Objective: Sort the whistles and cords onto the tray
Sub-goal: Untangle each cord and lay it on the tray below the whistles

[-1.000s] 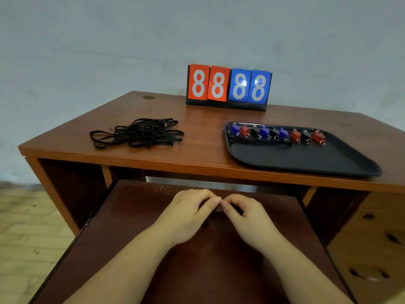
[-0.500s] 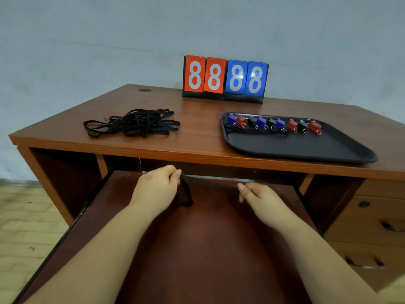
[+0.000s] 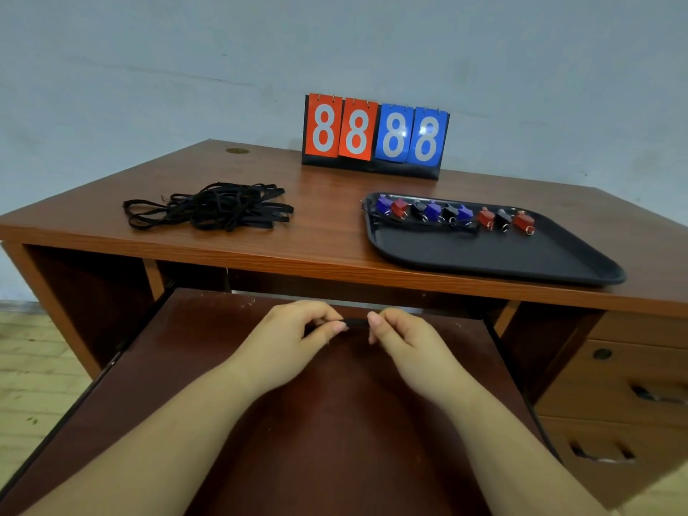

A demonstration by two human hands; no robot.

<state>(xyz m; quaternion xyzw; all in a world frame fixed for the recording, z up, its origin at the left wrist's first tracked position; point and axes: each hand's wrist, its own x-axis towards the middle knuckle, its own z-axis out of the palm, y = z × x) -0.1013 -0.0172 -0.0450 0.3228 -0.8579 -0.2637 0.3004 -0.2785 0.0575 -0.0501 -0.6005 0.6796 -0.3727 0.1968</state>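
— While both hands are working low over the pull-out shelf (image 3: 335, 422), which step are they on?

— They are handling one black cord (image 3: 355, 322). The left hand (image 3: 294, 340) is pinching one end of it and the right hand (image 3: 405, 344) is pinching the other, fingers curled, with a short dark stretch showing between them. It looks like folding or bundling before the cord goes up top.

— Where are the rest of the things lying?

— On the desk (image 3: 327, 236), a tangled pile of cords (image 3: 212, 212) is sitting to the left, well apart from the black tray (image 3: 521, 262). Whistles (image 3: 450, 214), purple, red and black, are standing in a row along the tray's far edge, with a cord or two lying just in front of them.

— So what is the next move asking for?

— Judging by that, keeping the bundle pinched tight so it isn't springing open, then lifting it over the desk edge to the tray's bare near part, clear of the whistle row. After that, the pile is waiting.
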